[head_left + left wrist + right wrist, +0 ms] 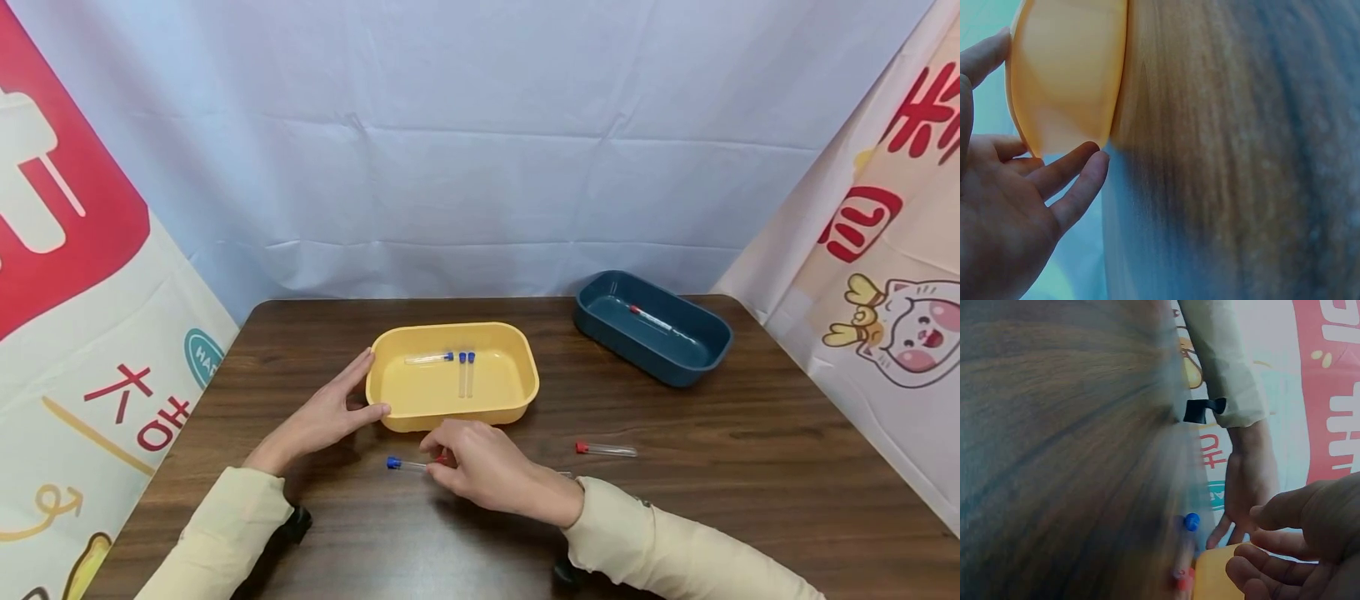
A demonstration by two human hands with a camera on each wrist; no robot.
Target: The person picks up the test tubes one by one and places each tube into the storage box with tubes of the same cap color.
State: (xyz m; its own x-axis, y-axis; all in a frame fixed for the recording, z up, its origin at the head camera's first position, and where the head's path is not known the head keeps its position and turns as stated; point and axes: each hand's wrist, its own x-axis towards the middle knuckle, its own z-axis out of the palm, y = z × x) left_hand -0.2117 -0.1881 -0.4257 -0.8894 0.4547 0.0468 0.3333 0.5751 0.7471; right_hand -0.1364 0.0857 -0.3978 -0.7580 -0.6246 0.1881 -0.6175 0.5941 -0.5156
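Note:
My left hand point(330, 417) rests at the left end of a yellow plastic basin point(525, 392), thumb at the front-left rim and fingers along the side. Three blue-capped clear tubes point(429, 358) lie in that basin. Just in front of it, my right hand point(487, 467) hovers low, fingers slightly bent. Beneath those fingers are a blue-capped tube point(405, 464) and a red cap point(441, 458), whose tube is mostly hidden. The right wrist view shows the blue cap point(1192, 522) and red cap apart from the fingers.
A dark blue basin point(637, 354) stands at the back right, one red-capped tube point(651, 317) inside. Another red-capped tube point(606, 450) lies on the brown wooden table point(720, 500) to the right of my right hand. A pale cloth point(480, 183) hangs behind.

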